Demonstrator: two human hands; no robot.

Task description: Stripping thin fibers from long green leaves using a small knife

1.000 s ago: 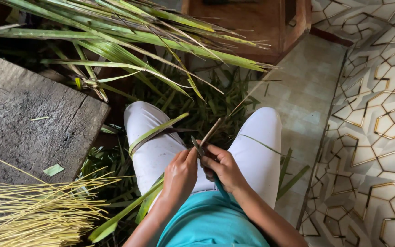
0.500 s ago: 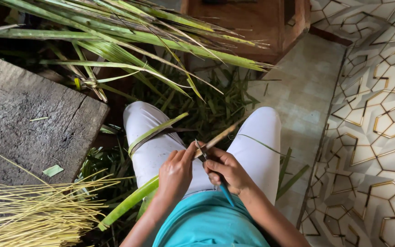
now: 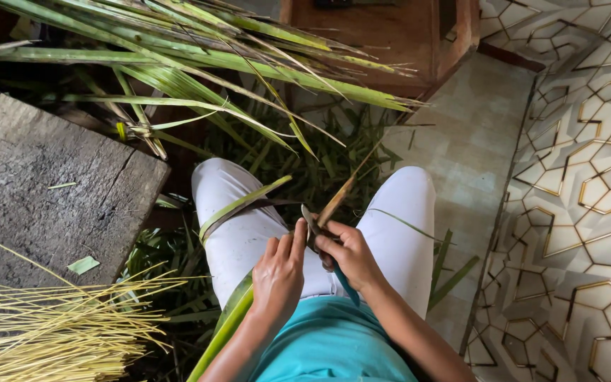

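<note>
Above your white-trousered lap (image 3: 249, 233), your left hand (image 3: 277, 276) pinched the long, limp green palm leaf strip (image 3: 238, 205), your right hand (image 3: 348, 255) clasping a small knife (image 3: 310, 221) against its stiff, light midrib.

Tiled floor (image 3: 461, 141) w/ green leaf scraps (image 3: 334, 163); wood slab (image 3: 37, 191), yellow sticks (image 3: 44, 332).

Left hand (image 3: 279, 272) and right hand (image 3: 348, 255) together over the lap, fingers curled.

Two hands, left hand (image 3: 277, 272) and right hand (image 3: 348, 255), one knife (image 3: 310, 225), one bundle of pale sticks (image 3: 51, 329).
</note>
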